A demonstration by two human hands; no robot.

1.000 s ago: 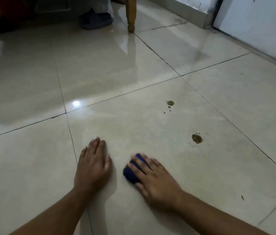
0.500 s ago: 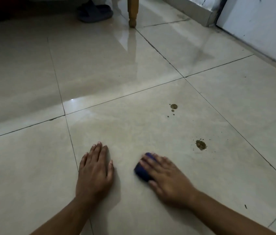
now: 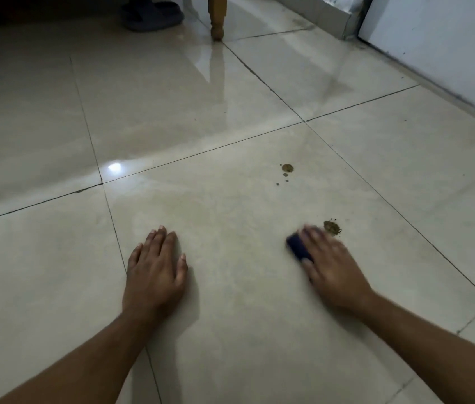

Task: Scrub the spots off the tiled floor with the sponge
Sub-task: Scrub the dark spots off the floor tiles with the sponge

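Note:
My right hand [image 3: 332, 269] holds a dark blue sponge [image 3: 296, 246] down on the beige tiled floor [image 3: 230, 205], fingers over its top and thumb at its near edge; the hand is motion-blurred. Its fingertips sit just left of a brown spot [image 3: 331, 227]. A second brown spot [image 3: 287, 168], with small droplets below it, lies farther away on the same tile. My left hand [image 3: 154, 269] rests flat on the floor to the left, fingers straight, beside a grout line.
A wooden furniture leg [image 3: 217, 18] stands at the top centre, with a dark slipper [image 3: 151, 14] to its left. A white wall or door panel [image 3: 440, 45] runs along the right edge. The far tiles are glossy and reflective.
My right hand has slid the sponge to the right and away from me, from beside the left hand up to the nearer brown spot. The left hand stays planted.

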